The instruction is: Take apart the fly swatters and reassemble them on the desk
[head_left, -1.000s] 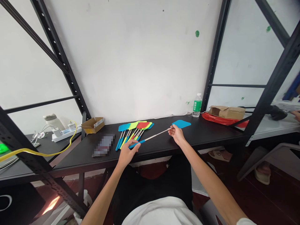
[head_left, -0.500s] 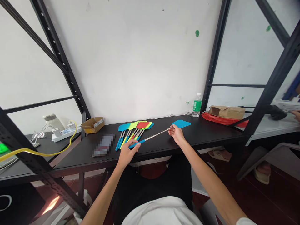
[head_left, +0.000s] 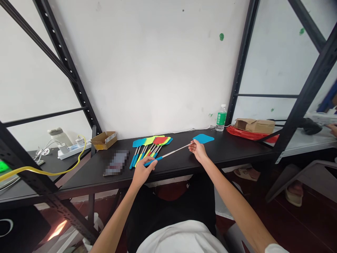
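A blue fly swatter (head_left: 203, 138) with a thin metal telescopic shaft is held slantwise above the black table, its shaft drawn out long. My left hand (head_left: 141, 172) is closed around its blue handle. Near the swatter's head, my right hand (head_left: 198, 150) pinches the far end of the shaft. Left of the held one, several more fly swatters (head_left: 150, 141) lie in an overlapping row, with blue, yellow-green and red heads toward the wall and short shafts. Their handles point toward me, and my left hand is just in front of them.
On the black table (head_left: 184, 165) are a pixelated flat item (head_left: 117, 163), an open cardboard box (head_left: 105, 140) and a water bottle (head_left: 221, 118). A brown carton (head_left: 255, 125) rests on red plastic at right. Black rack posts (head_left: 240, 63) stand either side. A person's hand shows at far right.
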`<action>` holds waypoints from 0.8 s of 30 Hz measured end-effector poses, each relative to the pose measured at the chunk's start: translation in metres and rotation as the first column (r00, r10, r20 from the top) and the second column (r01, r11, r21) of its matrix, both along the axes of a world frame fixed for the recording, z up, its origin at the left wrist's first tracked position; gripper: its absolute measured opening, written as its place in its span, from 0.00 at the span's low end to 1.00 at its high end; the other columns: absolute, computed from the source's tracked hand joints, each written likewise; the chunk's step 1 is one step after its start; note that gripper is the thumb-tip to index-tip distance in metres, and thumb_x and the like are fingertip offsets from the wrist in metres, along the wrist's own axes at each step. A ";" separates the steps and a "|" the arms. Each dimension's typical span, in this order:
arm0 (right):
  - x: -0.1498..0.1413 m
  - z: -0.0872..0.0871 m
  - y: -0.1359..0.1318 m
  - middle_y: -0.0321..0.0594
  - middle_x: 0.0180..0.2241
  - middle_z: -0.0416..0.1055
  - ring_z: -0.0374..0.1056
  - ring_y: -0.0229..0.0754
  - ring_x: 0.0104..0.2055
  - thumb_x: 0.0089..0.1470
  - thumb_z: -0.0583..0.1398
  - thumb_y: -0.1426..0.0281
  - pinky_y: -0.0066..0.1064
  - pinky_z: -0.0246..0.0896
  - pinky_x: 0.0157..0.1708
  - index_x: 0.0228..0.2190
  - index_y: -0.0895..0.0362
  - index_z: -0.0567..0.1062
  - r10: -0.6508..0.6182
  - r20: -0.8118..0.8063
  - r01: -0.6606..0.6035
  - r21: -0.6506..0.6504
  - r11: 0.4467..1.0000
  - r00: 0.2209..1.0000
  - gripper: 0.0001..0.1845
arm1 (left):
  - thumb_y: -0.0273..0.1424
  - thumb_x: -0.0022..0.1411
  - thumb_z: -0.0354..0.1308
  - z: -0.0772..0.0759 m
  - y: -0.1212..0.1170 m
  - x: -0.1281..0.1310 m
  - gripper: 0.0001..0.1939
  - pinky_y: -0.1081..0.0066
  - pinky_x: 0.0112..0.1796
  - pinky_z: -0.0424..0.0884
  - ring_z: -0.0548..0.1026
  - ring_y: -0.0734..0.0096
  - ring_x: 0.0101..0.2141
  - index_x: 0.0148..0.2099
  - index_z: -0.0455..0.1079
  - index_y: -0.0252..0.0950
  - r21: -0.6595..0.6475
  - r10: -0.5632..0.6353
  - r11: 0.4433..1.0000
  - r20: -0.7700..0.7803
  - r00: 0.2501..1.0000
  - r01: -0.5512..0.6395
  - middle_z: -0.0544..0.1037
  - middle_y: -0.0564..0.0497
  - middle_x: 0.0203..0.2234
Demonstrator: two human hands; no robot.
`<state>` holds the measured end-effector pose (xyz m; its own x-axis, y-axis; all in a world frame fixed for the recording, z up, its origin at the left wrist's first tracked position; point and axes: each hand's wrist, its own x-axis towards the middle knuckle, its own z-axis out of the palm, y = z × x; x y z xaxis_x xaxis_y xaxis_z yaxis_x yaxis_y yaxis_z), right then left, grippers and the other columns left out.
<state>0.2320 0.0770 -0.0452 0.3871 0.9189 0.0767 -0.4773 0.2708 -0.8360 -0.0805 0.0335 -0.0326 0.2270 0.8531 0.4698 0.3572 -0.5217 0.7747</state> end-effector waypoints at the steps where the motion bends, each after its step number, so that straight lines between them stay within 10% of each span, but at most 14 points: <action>1: 0.000 0.000 0.000 0.39 0.21 0.75 0.70 0.38 0.22 0.55 0.62 0.62 0.27 0.65 0.22 0.25 0.56 0.72 0.000 0.005 0.000 0.005 1.000 1.000 0.12 | 0.45 0.62 0.58 0.001 0.000 0.000 0.15 0.68 0.32 0.67 0.73 0.65 0.26 0.36 0.72 0.37 -0.001 0.007 1.000 -0.005 1.000 -0.007 0.74 0.53 0.20; 12: -0.006 0.005 -0.005 0.39 0.23 0.75 0.69 0.35 0.21 0.52 0.66 0.61 0.24 0.63 0.21 0.28 0.57 0.75 0.039 0.132 -0.041 0.008 0.999 0.991 0.12 | 0.44 0.65 0.53 -0.001 0.002 0.001 0.24 0.63 0.42 0.69 0.79 0.56 0.38 0.19 0.66 0.38 0.046 -0.050 0.998 -0.033 0.998 0.052 0.73 0.50 0.18; 24: -0.007 0.004 -0.006 0.40 0.22 0.75 0.69 0.35 0.22 0.52 0.66 0.59 0.24 0.63 0.21 0.27 0.58 0.76 0.053 0.164 -0.056 0.015 0.998 0.985 0.14 | 0.41 0.60 0.60 -0.006 0.003 0.004 0.12 0.72 0.29 0.63 0.68 0.71 0.26 0.39 0.70 0.38 0.057 -0.046 0.997 -0.001 0.999 0.046 0.68 0.55 0.24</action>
<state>0.2249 0.0714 -0.0409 0.3169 0.9361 0.1525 -0.3496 0.2648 -0.8987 -0.0770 0.0368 -0.0384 0.2652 0.8139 0.5170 0.3321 -0.5805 0.7435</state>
